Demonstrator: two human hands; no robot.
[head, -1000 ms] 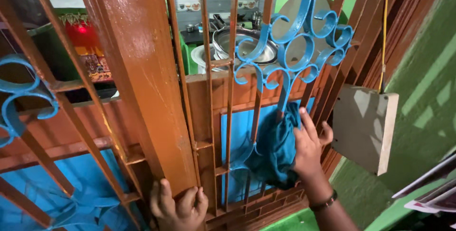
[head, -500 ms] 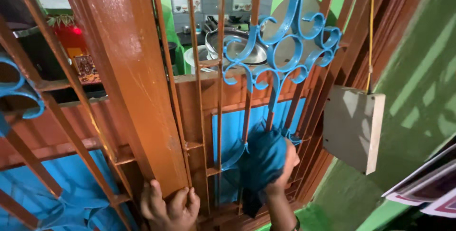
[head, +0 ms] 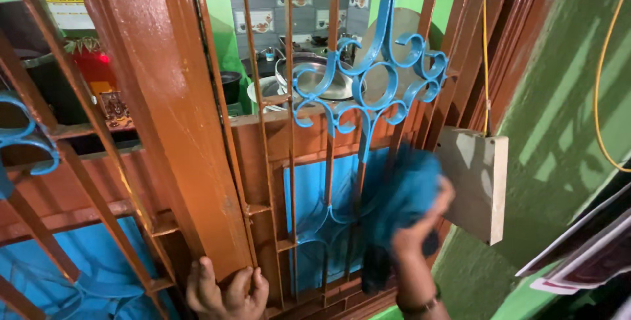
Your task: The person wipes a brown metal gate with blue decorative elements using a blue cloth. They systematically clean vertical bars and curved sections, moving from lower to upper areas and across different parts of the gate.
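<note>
The right hand [head: 417,238] is gripping a blurred, bunched teal cloth [head: 401,205] in its fingers against the brown grille [head: 289,162]; left hand [head: 223,290] fingers are curling around the frame [head: 171,116].

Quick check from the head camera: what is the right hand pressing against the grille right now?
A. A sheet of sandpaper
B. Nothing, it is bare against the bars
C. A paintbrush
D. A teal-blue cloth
D: the right hand holds a bunched teal-blue cloth against the bars just below the blue scrollwork, while the left hand grips the foot of the brown frame post.
</note>
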